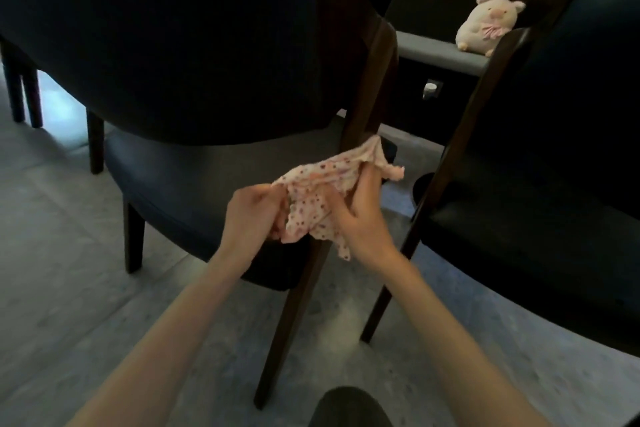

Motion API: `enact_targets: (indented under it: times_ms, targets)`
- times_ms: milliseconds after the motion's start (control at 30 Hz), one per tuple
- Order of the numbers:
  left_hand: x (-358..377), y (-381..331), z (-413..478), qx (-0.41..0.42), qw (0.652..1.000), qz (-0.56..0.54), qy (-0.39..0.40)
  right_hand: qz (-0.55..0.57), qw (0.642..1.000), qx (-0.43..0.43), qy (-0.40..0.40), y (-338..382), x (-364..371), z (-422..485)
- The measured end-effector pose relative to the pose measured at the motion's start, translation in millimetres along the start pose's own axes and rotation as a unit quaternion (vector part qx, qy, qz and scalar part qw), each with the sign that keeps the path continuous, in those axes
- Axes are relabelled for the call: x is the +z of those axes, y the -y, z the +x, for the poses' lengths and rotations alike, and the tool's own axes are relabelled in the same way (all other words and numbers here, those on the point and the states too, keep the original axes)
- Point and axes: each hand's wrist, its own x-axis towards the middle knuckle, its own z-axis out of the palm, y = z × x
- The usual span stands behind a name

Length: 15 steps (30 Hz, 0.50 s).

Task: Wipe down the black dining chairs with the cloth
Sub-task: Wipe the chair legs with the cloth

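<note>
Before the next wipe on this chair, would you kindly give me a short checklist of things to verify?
1. Grip on the cloth: ok; the left hand and right hand both hold it.
2. Spread of the cloth for wiping: not ok; it is bunched between the hands.
3. Position at the work surface: ok; its upper corner reaches the wooden back leg of the near chair.
4. Whether the cloth is clean or damp: cannot tell.
5. Wiping of the second chair: cannot tell; it stands to the right, and neither hand touches it.
</note>
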Motion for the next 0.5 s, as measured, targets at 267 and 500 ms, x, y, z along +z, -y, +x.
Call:
enact_targets:
  times_ms: [267,500]
  targets:
    - [34,-40,9,-0.097,0.863,-0.476,0.137,0.003,0.998,-0.054,-0.039,25,-55,42]
    - [61,-45,3,0.147,0.962,-0.17,0.154,0.085,0.996,-0.018,-0.023,21,-39,53]
